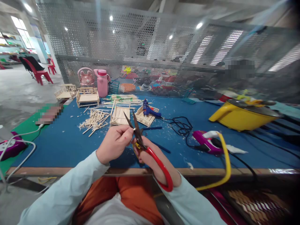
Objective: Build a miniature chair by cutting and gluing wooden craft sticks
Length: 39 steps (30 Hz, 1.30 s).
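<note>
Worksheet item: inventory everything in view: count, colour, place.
Scissors: 1, red-handled, front centre
Stick models: 4, pale, left to centre
Loose sticks: many, pale, left
Bundled sticks: several, pale, rear
Glue gun: 1, blue, centre
Bottle: 1, pink, rear left
Handled item: 1, pink, beside bottle
Pan: 1, yellow, right
Socket blocks: 2, purple, both sides
Rods: 2, dark blue, centre
Table: 1, blue, below
Screen: 1, grey mesh, behind table
Chairs: several, red, far left
Left hand: 1, blue-sleeved, at scissors
Right hand: 1, blue-sleeved, holding scissors
</note>
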### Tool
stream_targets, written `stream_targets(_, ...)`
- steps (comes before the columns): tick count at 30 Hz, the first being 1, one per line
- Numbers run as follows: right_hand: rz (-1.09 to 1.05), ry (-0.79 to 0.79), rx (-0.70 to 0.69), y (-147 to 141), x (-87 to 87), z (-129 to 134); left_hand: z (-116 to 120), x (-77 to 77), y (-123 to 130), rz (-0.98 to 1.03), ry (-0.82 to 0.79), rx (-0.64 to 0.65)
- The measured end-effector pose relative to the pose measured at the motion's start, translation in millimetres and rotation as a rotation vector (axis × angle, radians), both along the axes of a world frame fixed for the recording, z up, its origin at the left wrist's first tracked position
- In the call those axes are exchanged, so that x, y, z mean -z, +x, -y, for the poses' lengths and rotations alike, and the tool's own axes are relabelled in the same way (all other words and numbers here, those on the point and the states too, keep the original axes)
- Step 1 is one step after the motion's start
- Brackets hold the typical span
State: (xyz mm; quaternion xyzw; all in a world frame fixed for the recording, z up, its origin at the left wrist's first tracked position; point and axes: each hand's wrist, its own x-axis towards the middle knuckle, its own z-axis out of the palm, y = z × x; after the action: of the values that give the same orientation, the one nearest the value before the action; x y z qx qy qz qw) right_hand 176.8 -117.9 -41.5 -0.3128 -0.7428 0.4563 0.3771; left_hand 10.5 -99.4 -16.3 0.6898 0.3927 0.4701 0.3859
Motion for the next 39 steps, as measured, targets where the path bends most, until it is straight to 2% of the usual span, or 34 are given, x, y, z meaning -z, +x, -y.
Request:
stream_targets(4, 0.142, 0.065, 0.179, -5.3, -8.0, 3.7, 0.6, -0.9, -3.3, -0.019, 0.028, 0.047)
stream_targets(8, 0.138, 0.092, 0.246, -8.9, -2.9, 4.2, 0.5, -0.8, -3.9, -0.029, 0.022, 0.047)
stream_targets(13, -0.010, -0.008, 0.354, -14.2, 11.8, -1.0, -1.1, 8.2, 0.7, -0.013, -0.023, -0.009)
stream_targets(15, -0.121, -0.114, 0.353, -14.4, 11.9, -3.5, -1.4, 13.1, 2.0, 0.005, -0.040, -0.012)
stream_targets(17, -0.200, -0.152, 0.378, -11.8, 6.9, -6.6, -2.4, 16.9, -0.3, -0.006, -0.062, -0.028)
stream_targets(19, -0.186, -0.086, 0.439, -6.2, -1.0, -12.1, -5.6, 18.9, -8.0, -0.117, -0.066, -0.109)
stream_targets(22, -0.028, 0.089, 0.561, 4.9, -11.2, -26.5, -15.9, 19.8, -24.9, -0.362, -0.041, -0.250)
stream_targets(25, 0.090, 0.212, 0.638, 11.9, -13.4, -42.8, -29.6, 22.3, -32.8, -0.503, -0.028, -0.232)
stream_targets(29, 0.043, 0.225, 0.612, 9.2, -7.4, -51.2, -44.5, 31.3, -19.8, -0.634, -0.034, -0.214)
stream_targets(32, 0.020, 0.185, 0.591, 3.4, -1.7, -48.4, -50.7, 37.8, -8.0, -0.633, -0.073, -0.223)
stream_targets(35, 0.013, 0.148, 0.566, -1.4, 2.0, -46.8, -51.5, 39.2, -3.9, -0.546, -0.112, -0.219)
stream_targets(39, -0.064, 0.073, 0.511, -5.9, 3.1, -49.8, -42.0, 33.2, -6.1, -0.319, -0.192, -0.192)
